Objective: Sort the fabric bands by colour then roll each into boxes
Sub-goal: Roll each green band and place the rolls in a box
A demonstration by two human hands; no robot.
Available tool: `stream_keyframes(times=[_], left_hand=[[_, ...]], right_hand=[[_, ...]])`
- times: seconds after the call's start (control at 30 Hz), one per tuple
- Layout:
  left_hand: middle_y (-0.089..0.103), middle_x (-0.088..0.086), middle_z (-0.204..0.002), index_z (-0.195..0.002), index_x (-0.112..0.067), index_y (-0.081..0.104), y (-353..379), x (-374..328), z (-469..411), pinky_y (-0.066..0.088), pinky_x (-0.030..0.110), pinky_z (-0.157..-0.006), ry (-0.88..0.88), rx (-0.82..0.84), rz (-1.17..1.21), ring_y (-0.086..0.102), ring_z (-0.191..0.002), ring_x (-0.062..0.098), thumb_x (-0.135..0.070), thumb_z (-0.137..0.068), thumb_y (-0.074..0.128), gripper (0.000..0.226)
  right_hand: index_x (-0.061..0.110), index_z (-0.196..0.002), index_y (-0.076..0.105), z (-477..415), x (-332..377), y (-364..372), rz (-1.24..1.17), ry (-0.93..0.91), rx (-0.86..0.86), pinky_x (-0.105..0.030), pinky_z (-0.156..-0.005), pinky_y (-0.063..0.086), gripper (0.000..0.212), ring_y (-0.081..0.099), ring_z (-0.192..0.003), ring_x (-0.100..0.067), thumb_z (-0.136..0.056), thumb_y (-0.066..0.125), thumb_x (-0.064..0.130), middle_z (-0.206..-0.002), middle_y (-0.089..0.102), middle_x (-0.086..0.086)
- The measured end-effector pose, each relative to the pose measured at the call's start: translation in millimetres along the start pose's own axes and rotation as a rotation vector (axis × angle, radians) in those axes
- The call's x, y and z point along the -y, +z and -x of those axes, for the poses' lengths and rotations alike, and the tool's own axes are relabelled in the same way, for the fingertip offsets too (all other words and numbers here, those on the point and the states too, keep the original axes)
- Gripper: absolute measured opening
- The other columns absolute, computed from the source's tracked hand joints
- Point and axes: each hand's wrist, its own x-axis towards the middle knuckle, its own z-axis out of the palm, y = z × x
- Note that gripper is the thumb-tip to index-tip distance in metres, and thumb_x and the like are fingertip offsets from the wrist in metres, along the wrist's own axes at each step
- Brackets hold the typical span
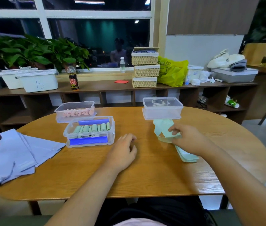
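A pile of mint green fabric bands [163, 128] lies on the wooden table [129, 180] in front of an empty clear box [162, 109]. My right hand [186, 139] pinches one green band at the top of that pile. My left hand [123, 150] rests on the table with loosely curled fingers and holds nothing. Left of it stands a clear box with blue clips [89, 132] holding several rolled green bands. Behind that, another clear box [75, 111] holds rolled pink bands. Flat lilac bands [18, 154] are spread at the table's left end.
A low shelf [96, 87] runs behind the table with white bins [36, 80], a dark bottle [73, 77], stacked wicker baskets [145, 69], a yellow bag [172, 71] and potted plants [36, 51]. A window is above it.
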Motion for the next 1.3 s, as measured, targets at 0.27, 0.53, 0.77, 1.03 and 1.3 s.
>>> stream_keyframes(times=[0.27, 0.53, 0.77, 1.03, 1.3], left_hand=[[0.036, -0.024, -0.158, -0.159, -0.047, 0.028, -14, -12, 9, 0.04, 0.023, -0.115, 0.035, -0.061, 0.251, 0.035, -0.144, -0.009, -0.056, -0.094, 0.073, 0.08], [0.051, -0.026, -0.152, -0.158, -0.046, 0.032, -19, -16, 12, 0.044, 0.038, -0.119, 0.019, -0.015, 0.484, 0.046, -0.142, -0.002, -0.061, -0.081, 0.085, 0.095], [0.064, -0.001, -0.092, -0.121, -0.034, 0.066, -16, -21, 15, 0.054, 0.036, -0.086, 0.047, -0.088, 0.549, 0.063, -0.091, 0.013, -0.047, -0.096, 0.069, 0.028], [0.068, -0.036, -0.121, -0.127, -0.05, 0.06, -17, -23, 18, 0.054, 0.012, -0.088, -0.076, 0.085, 0.548, 0.064, -0.116, -0.008, -0.035, -0.104, 0.069, 0.029], [0.063, -0.015, -0.116, -0.149, -0.034, 0.042, -2, -9, 2, 0.055, 0.026, -0.089, -0.264, -0.036, 0.255, 0.064, -0.103, 0.005, -0.04, -0.099, 0.068, 0.057]], right_hand=[[0.028, -0.094, 0.079, -16, 74, -20, -0.542, -0.266, -0.034, -0.043, -0.084, 0.057, 0.004, 0.074, -0.09, -0.021, -0.096, 0.078, 0.032, -0.092, 0.079, 0.002], [0.006, -0.098, 0.077, -28, 109, -31, -0.796, -0.386, -0.092, -0.027, -0.069, 0.053, 0.017, 0.067, -0.078, -0.017, -0.094, 0.081, 0.023, -0.088, 0.074, -0.013], [0.014, -0.083, 0.068, -43, 126, -47, -0.958, -0.414, -0.098, -0.042, -0.073, 0.049, 0.026, 0.062, -0.081, -0.033, -0.092, 0.083, 0.034, -0.084, 0.061, -0.02], [0.013, -0.079, 0.07, -84, 130, -40, -0.769, -0.371, -0.209, -0.03, -0.06, 0.048, 0.033, 0.057, -0.069, -0.016, -0.094, 0.08, 0.041, -0.075, 0.063, -0.002], [0.016, -0.084, 0.072, -192, 116, -1, -0.467, -0.288, -0.178, -0.027, -0.066, 0.051, 0.034, 0.058, -0.067, -0.007, -0.089, 0.084, 0.047, -0.076, 0.066, 0.0]])
